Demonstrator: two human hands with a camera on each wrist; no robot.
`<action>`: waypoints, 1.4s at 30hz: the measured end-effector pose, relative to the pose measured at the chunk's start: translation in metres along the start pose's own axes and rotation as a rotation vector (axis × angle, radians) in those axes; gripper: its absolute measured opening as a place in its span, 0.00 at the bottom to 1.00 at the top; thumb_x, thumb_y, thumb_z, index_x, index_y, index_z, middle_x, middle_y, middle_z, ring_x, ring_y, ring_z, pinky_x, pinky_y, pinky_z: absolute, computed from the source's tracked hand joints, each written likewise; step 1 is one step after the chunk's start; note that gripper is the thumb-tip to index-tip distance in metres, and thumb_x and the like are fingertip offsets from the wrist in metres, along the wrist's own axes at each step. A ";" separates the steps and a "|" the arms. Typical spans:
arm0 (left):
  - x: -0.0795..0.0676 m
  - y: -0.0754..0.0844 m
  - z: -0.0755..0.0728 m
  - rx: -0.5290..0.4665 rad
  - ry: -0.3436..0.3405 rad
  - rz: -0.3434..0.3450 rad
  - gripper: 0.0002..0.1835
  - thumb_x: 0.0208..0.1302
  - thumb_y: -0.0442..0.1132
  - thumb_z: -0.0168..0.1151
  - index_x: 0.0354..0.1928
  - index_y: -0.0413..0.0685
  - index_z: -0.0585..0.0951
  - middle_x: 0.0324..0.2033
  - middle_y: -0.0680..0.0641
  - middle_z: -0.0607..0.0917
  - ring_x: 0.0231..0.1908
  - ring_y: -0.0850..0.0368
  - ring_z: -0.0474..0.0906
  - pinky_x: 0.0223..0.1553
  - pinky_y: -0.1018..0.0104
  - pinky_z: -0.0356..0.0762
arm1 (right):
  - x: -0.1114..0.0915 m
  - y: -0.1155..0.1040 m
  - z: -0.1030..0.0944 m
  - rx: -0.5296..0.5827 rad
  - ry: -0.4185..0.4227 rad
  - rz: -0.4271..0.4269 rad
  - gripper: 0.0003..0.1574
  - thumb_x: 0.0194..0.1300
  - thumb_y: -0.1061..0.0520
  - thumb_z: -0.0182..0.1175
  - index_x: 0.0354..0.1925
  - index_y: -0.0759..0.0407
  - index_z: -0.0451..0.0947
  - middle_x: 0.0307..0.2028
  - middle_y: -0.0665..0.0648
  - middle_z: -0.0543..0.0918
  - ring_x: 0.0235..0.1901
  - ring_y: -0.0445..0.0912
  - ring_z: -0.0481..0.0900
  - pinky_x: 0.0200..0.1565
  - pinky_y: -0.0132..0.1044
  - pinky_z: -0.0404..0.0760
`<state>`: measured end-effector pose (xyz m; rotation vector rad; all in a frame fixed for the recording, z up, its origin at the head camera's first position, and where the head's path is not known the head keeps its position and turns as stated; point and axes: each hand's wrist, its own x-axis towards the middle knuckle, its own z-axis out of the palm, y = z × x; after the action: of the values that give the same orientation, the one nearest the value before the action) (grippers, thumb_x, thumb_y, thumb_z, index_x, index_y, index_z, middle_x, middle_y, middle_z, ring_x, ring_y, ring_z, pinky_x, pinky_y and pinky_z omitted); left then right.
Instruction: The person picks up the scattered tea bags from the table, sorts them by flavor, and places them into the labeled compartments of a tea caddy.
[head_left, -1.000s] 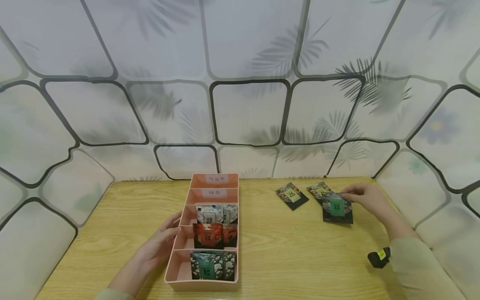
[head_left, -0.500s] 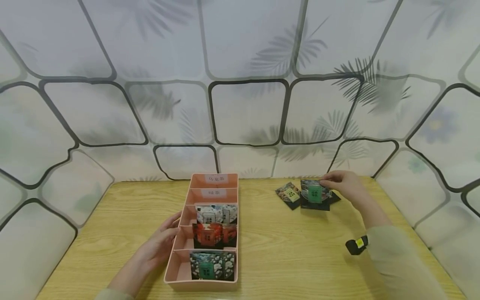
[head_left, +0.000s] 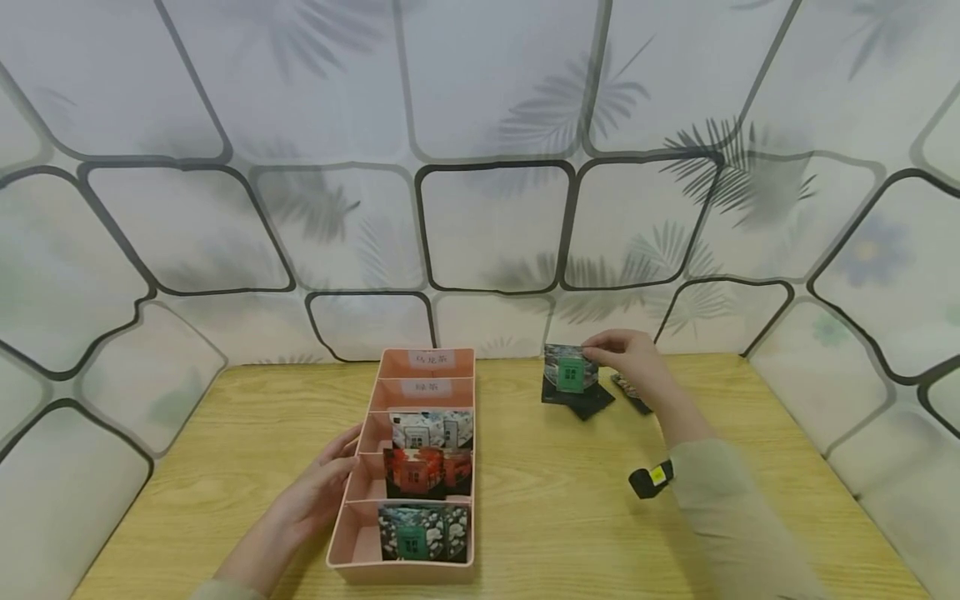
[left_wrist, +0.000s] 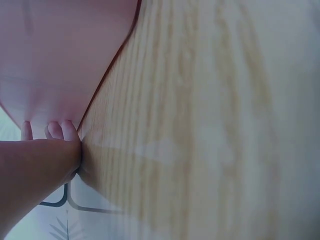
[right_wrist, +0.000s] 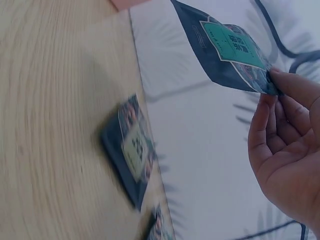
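My right hand [head_left: 633, 367] pinches a dark tea sachet with a green label [head_left: 567, 377] by its upper corner. In the right wrist view the sachet [right_wrist: 232, 47] hangs tilted above the table, thumb on top and fingertips beneath. Below it lies a dark sachet with a yellow label [right_wrist: 132, 150], partly covered in the head view. My left hand [head_left: 318, 487] rests against the left side of a long pink divided box [head_left: 401, 572]. In the left wrist view its fingertips touch the box's outer wall [left_wrist: 55, 60].
The box holds white sachets [head_left: 418, 431], red sachets [head_left: 415, 473] and green-and-black sachets [head_left: 412, 533] in its three nearer compartments. Its two rear ones carry paper labels [head_left: 431, 359]. A second yellow-labelled sachet [head_left: 628, 389] lies right of the held one. A patterned curtain [head_left: 495, 225] borders the table.
My right hand has carried the green-labelled sachet leftward, from over one yellow-labelled sachet to over the other. The left hand and the box have stayed put.
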<state>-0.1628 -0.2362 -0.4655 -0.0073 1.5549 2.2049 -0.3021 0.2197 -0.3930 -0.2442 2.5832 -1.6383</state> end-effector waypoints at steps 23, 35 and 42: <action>0.000 -0.001 -0.002 0.005 -0.001 -0.009 0.28 0.70 0.37 0.44 0.70 0.61 0.54 0.60 0.55 0.63 0.53 0.62 0.73 0.56 0.61 0.68 | 0.020 -0.042 0.098 0.203 -0.009 -0.119 0.12 0.60 0.53 0.64 0.41 0.57 0.83 0.40 0.54 0.83 0.40 0.44 0.80 0.49 0.46 0.78; 0.001 0.000 -0.003 -0.015 -0.021 0.004 0.24 0.70 0.36 0.43 0.65 0.67 0.61 0.58 0.57 0.64 0.53 0.62 0.73 0.57 0.63 0.68 | 0.028 -0.061 0.137 0.235 -0.020 -0.128 0.11 0.59 0.54 0.65 0.40 0.56 0.84 0.39 0.55 0.83 0.37 0.43 0.79 0.45 0.42 0.79; 0.000 0.004 0.000 -0.024 -0.013 -0.010 0.24 0.70 0.36 0.44 0.64 0.67 0.62 0.59 0.57 0.62 0.53 0.63 0.73 0.56 0.65 0.69 | 0.034 -0.058 0.156 0.265 0.000 -0.149 0.07 0.59 0.56 0.66 0.37 0.55 0.84 0.37 0.54 0.84 0.36 0.45 0.80 0.45 0.45 0.78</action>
<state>-0.1648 -0.2374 -0.4619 -0.0085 1.5188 2.2111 -0.3069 0.0507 -0.4066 -0.4262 2.3616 -2.0053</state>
